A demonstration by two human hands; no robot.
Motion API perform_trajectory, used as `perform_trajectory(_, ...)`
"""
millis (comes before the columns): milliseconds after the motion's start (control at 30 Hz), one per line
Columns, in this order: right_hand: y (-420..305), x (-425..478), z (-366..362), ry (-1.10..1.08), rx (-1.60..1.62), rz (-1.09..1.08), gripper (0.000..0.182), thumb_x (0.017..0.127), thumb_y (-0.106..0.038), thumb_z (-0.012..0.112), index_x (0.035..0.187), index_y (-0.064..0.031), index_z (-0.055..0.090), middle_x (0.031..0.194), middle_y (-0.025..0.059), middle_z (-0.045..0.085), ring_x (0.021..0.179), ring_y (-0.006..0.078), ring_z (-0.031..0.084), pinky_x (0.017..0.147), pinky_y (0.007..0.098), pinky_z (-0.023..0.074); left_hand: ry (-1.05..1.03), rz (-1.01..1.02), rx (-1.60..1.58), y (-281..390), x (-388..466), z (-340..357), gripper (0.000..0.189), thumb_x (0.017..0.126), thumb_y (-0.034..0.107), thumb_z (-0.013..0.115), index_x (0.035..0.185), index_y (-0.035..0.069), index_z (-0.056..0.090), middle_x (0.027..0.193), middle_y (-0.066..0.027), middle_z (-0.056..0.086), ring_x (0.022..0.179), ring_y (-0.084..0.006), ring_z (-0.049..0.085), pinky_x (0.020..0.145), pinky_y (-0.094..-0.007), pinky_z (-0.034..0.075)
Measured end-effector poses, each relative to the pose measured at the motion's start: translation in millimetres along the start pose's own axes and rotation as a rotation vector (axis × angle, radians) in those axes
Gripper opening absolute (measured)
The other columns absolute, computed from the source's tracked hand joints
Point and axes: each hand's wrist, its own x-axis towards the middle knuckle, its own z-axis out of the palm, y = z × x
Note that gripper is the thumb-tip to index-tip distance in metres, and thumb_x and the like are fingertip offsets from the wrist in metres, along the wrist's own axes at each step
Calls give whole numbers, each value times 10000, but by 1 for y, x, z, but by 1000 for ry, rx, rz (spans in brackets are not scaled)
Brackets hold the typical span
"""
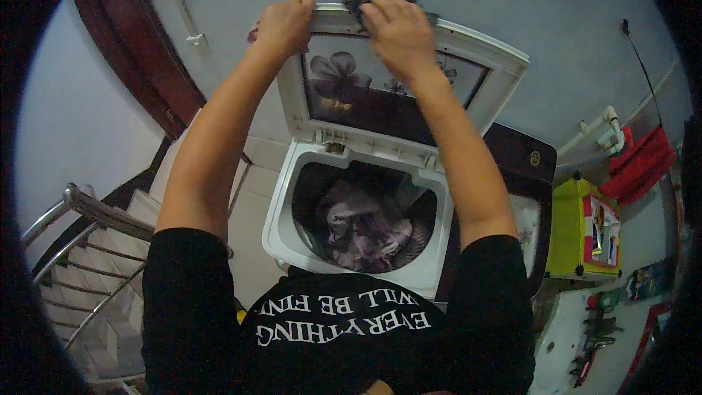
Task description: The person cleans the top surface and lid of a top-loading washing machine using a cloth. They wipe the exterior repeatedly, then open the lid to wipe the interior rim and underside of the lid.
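Observation:
The washing machine lid (482,46) stands raised, with a flower pattern on its panel. My left hand (285,24) grips the lid's top edge near its left corner; something pinkish shows behind the fingers. At the middle of that edge, my right hand (397,30) presses a dark, crumpled cloth (356,5) against the frame. Below the lid, the washing machine's tub (307,219) stands open, holding a heap of light purple and pinkish laundry (367,225).
A dark section of the machine (521,148) extends right, beside a lime-green storage box (565,225). A red cloth (641,164) hangs near white pipes (609,126). At left are a metal stair railing (104,214) and a dark red door (137,38). A wall stands behind the lid.

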Motion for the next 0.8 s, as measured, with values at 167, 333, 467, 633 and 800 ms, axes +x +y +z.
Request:
perform_trajectory(167,89,-56,-54,-75,-142,160,370,877,-202,638,1234,-128,572,1257,89,593,1205,297,534,1021,445,418,28,6,-5,2,13,11,355,707,127,759,997,69,563,963,-124,678,850,-330,701,709,-451,571)
perform_trajectory(333,141,-102,-103,-182,-199,573,399,874,-196,630,1261,-146,548,1289,102,574,1196,319,528,1022,471,419,-2,2,-41,3,26,27,375,745,156,750,1047,68,545,1001,-135,670,858,-346,696,711,-454,571)
perform_trajectory(467,143,-109,-98,-111,-144,605,395,891,-180,607,1273,-101,544,1321,130,550,1234,332,500,1062,467,384,79,49,-38,1,32,41,277,770,140,711,995,72,565,964,-124,677,829,-324,705,696,-446,572)
perform_trajectory(633,95,-153,-35,-3,-414,428,418,906,-118,541,1319,-52,528,1369,181,511,1290,359,459,1108,519,324,120,60,-44,-4,39,56,251,782,150,687,990,83,563,946,-122,672,807,-343,701,645,-468,570)
perform_trajectory(800,28,-242,-6,-191,-359,596,436,941,-95,493,1373,-39,493,1406,200,456,1314,389,410,1130,540,270,124,56,-49,-3,45,68,207,800,136,636,986,81,566,938,-129,669,799,-354,698,636,-470,568)
